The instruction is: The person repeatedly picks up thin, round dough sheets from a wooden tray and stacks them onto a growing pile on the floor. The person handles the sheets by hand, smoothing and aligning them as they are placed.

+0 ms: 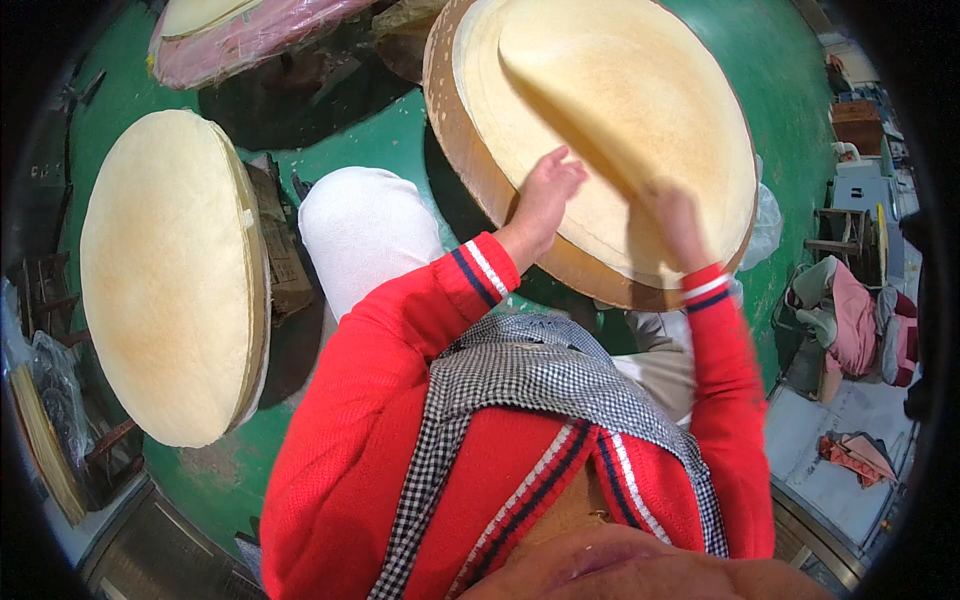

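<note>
A round, thick board with a brown rim (pixel 466 150) lies before me with pale yellow round sheets (pixel 480 82) on it. The top sheet (pixel 637 82) has its near left edge lifted and curled over, blurred by motion. My right hand (pixel 675 225) is at that lifted edge and seems to grip it; the blur hides the fingertips. My left hand (pixel 551 187) hovers above the lower sheet, fingers apart and holding nothing. To my left stands a stack of similar round sheets (pixel 169 277), resting on a cardboard box (pixel 281 247).
At the upper left is another round stack in pink plastic wrap (pixel 225 45). My knee in white cloth (pixel 367 225) is between the stacks. Clear plastic (pixel 763 225) lies beside the board. Pink cloth (pixel 855 315) and a wooden stool (pixel 840 229) are at the right.
</note>
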Action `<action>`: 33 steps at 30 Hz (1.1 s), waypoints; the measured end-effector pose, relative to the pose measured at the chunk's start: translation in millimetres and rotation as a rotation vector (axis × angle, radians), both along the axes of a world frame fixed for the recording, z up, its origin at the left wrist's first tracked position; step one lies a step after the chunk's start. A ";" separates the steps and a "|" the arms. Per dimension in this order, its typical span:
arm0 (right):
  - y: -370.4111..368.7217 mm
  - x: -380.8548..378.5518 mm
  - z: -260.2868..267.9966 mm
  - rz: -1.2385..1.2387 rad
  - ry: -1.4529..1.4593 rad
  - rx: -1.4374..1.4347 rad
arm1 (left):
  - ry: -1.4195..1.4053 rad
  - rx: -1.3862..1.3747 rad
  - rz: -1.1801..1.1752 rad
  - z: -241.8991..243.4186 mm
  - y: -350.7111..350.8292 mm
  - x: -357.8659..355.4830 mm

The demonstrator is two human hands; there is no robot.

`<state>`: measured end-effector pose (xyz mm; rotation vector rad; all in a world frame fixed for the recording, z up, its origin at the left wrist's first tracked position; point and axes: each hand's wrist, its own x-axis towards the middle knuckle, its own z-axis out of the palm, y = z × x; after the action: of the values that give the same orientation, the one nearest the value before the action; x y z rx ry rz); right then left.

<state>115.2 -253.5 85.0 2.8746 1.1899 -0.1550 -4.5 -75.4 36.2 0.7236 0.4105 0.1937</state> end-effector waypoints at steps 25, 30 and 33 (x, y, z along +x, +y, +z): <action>8.5 -61.8 -40.4 -0.108 -0.047 0.621 | 0.267 0.048 0.232 -13.4 50.8 -2.5; 27.8 -59.7 -33.0 -0.170 0.061 0.549 | 0.297 0.046 -0.185 -12.3 57.2 -1.6; 47.7 -59.8 -28.8 -0.113 0.019 0.565 | 0.188 0.157 -0.154 -9.4 49.1 -0.7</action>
<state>55.4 -205.8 56.2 3.4264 1.2382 0.1853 -5.2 -26.3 26.8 0.9285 0.5202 0.0122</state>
